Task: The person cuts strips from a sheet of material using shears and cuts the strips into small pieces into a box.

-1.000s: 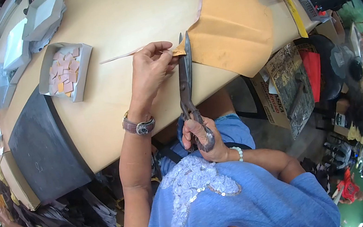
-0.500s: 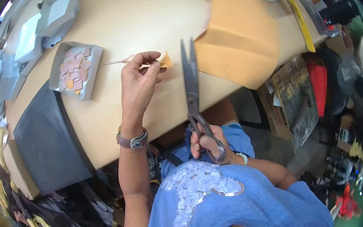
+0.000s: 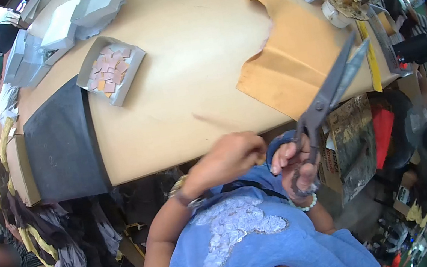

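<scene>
My right hand grips large dark scissors by the handles; one handle loop is wrapped in dark blue. The blades point up and right, slightly apart, over the edge of an orange-tan leather sheet. Close beside it, at the table's front edge, my left hand has its fingers curled in. Motion blurs it, and what sits in its fingers is hidden. A thin, smeared pinkish strip runs from near its knuckles out over the table.
On the table stands a grey-white box of small pink and orange pieces. A black mat lies at left. More white boxes are behind. At right are a yellow ruler, a white tub and a black cylinder.
My left hand has dropped from above the table toward my right hand; the orange scrap in its fingers no longer shows. My right hand and the scissors have swung right, and the view has shifted.
</scene>
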Motion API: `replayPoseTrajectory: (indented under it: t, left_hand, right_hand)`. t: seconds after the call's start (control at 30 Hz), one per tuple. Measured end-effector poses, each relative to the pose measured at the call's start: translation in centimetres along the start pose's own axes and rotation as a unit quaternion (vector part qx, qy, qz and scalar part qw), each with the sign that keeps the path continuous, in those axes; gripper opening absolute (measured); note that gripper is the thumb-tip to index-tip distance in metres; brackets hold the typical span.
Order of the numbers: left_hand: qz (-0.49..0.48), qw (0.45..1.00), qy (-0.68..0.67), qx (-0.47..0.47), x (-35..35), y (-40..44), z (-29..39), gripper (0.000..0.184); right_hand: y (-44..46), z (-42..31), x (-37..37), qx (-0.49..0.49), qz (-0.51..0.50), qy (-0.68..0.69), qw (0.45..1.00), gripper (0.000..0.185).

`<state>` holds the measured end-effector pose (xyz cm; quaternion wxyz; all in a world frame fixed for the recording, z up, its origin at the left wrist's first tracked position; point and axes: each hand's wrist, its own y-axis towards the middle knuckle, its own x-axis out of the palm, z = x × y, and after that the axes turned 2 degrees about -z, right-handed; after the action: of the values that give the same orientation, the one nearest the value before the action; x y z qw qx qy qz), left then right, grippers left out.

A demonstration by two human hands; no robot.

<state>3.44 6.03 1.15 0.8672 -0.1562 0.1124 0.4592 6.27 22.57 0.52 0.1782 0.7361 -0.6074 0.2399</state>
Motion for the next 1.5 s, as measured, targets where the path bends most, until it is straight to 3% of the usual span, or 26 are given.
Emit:
replayPoseTrajectory:
  t: [0.07,0.1,0.13,0.2,0.33,0.4,0.43,0.47,0.53,0.73,0.8,0.9,1.0,1.1,1.17,1.23,1.37,1.5]
  left_hand:
    - [-0.047,0.997,0.019,0.062,4.1,3.2,-1.0,0.013]
    - [-0.106,0.994,0.019,0.021,5.9,4.6,-1.2,0.014]
    - [-0.142,0.989,0.035,0.037,7.1,5.8,-1.0,0.013]
    - [-0.139,0.988,-0.015,0.061,9.0,6.4,0.0,0.013]
    - [-0.193,0.937,0.29,0.011,5.4,7.0,3.1,0.017]
    - [-0.047,0.944,0.324,-0.047,2.3,7.8,3.9,0.019]
    - [0.148,0.936,0.318,-0.005,1.3,8.6,2.8,0.02]
    - [0.337,0.892,0.3,0.037,0.4,9.6,1.4,0.021]
    - [0.399,0.842,0.362,0.034,-1.8,12.0,-1.0,0.025]
    - [0.311,0.922,0.223,-0.066,-7.6,15.6,-3.9,0.024]
    - [0.304,0.907,0.287,-0.056,-11.5,15.9,-5.2,0.025]
    - [0.287,0.889,0.332,-0.131,-15.9,15.8,-5.3,0.029]
    - [0.454,0.721,0.52,0.05,-16.4,14.5,-6.9,0.033]
    - [0.466,0.75,0.466,0.061,-13.3,10.8,-5.6,0.036]
    - [0.391,0.84,0.375,0.027,-9.7,7.4,-3.9,0.036]
    - [0.353,0.861,0.358,0.075,-6.1,5.3,-4.2,0.034]
    - [0.282,0.841,0.46,0.04,-3.3,4.5,-4.0,0.025]
    - [0.212,0.814,0.541,-0.016,-3.4,4.5,-3.6,0.029]
  right_hand:
    - [-0.8,-1.8,-0.7,-0.021,-0.008,-0.029,0.999,0.062]
    - [-1.4,-2.8,-0.8,-0.018,0.011,-0.052,0.998,0.067]
    - [-1.8,-3.2,-1.3,-0.051,0.007,-0.066,0.996,0.069]
    - [-2.4,-4.3,-1.8,-0.093,0.01,-0.082,0.992,0.069]
    - [-2.6,-5.4,-3.2,-0.109,0.032,-0.096,0.989,0.065]
    - [-2.2,-5.3,-3.7,-0.103,0.059,-0.103,0.988,0.062]
    - [-1.7,-5.0,-4.0,-0.12,0.066,-0.056,0.989,0.057]
    - [-1.5,-4.8,-4.3,-0.107,0.064,-0.063,0.99,0.057]
    - [-1.2,-4.3,-4.8,-0.082,0.059,-0.079,0.992,0.058]
    - [-0.9,-3.6,-4.2,-0.023,0.072,-0.067,0.995,0.04]
    - [-1.1,-3.5,-4.6,0.038,0.07,-0.095,0.992,0.039]
    - [-0.4,-3.3,-4.4,0.145,0.036,-0.083,0.985,0.036]
    - [0.5,-2.6,-4.0,0.239,-0.001,-0.064,0.969,0.034]
    - [1.0,-1.8,-3.7,0.293,-0.027,-0.045,0.955,0.033]
    - [1.2,-1.4,-3.8,0.302,-0.048,-0.06,0.95,0.033]
    - [1.2,-1.3,-4.0,0.308,-0.054,-0.07,0.947,0.034]
    - [1.4,-1.8,-4.2,0.31,-0.049,-0.083,0.946,0.034]
    - [1.1,-2.5,-4.5,0.305,-0.059,-0.085,0.947,0.034]
